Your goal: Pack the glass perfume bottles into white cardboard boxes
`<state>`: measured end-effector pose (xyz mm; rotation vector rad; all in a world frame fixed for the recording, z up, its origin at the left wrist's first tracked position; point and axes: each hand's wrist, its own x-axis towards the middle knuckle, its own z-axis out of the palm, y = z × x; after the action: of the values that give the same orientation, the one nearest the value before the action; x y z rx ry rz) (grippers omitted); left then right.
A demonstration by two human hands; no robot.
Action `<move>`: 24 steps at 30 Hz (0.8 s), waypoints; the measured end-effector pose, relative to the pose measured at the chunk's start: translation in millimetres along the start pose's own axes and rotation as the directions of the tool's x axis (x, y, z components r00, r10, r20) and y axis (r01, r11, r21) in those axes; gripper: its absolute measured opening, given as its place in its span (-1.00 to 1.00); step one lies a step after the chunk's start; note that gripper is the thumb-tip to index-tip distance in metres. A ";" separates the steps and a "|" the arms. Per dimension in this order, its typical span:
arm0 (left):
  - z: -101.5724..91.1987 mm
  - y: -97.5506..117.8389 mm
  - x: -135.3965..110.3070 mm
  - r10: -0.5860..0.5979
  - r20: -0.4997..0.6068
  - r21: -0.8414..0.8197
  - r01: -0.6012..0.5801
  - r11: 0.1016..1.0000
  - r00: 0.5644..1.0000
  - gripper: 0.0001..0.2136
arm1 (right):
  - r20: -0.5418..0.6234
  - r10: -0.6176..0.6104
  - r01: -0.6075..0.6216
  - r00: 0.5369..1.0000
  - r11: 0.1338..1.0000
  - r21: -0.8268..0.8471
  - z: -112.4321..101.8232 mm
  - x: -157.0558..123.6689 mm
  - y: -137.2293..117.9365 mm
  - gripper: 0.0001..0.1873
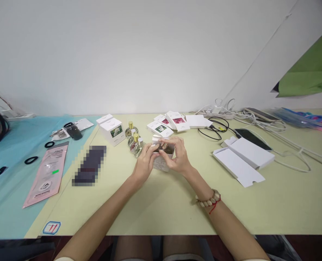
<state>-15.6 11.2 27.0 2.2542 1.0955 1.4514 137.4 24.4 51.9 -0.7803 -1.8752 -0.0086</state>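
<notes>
A small box [161, 165] stands upright near the middle of the table [166, 210], its top open and its near face covered in grey markings too fine to read. The left hand [144, 159] grips it from the left, fingers bent in at the rim; the right hand [178, 154] grips it from the right, thumb crooked over the near edge and fingers curled over the far side. Something gold shows between the fingertips at the opening, partly hidden. A beaded bracelet [208, 200] with a red cord circles the right wrist. Just left of the box, four glass bottles [138, 149] with gold and silver caps stand in a row. Farther left is an upright white carton [112, 132] printed with white flowers, another behind it; its lettering is too small to read. Beyond the hands lie a white-flower carton [160, 129] and a pink-flower carton [178, 121], their words equally unreadable. To the right lie an unfolded plain white box [242, 159] and a dark phone [252, 139]. On the left, a pink packet [48, 174] bears a green sticker and a round logo I cannot make out. At the near left edge, a blue-framed label [52, 227] shows red strokes resembling "11".
</notes>
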 end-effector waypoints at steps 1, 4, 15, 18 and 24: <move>-0.6 -0.4 0.5 -0.003 0.009 -0.003 0.003 1.000 1.000 -0.75 | 0.003 0.002 -0.002 1.000 1.000 0.002 -0.5 0.8 -0.2 -0.64; -6.0 -0.5 3.1 -0.024 0.067 -0.013 0.025 1.000 0.997 -0.77 | 0.017 0.034 -0.034 0.999 0.999 0.036 -2.8 4.3 -3.3 -0.67; -14.9 5.2 8.6 -0.056 0.172 0.120 0.036 0.992 0.983 -0.77 | 0.225 0.201 -0.239 0.953 0.958 0.156 -22.7 20.8 -14.0 -0.76; -13.7 6.1 8.5 -0.072 0.193 0.140 0.045 0.989 0.979 -0.77 | 0.225 0.168 -0.213 0.960 0.958 0.194 -25.7 22.7 -13.6 -0.77; -10.6 5.6 7.0 -0.095 0.194 0.153 0.066 0.986 0.976 -0.75 | 0.213 0.181 -0.219 0.960 0.961 0.172 -26.5 22.6 -13.1 -0.76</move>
<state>-20.7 10.3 39.9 2.3621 1.2474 1.1160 147.2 16.4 86.8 -0.8565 -1.9366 0.3870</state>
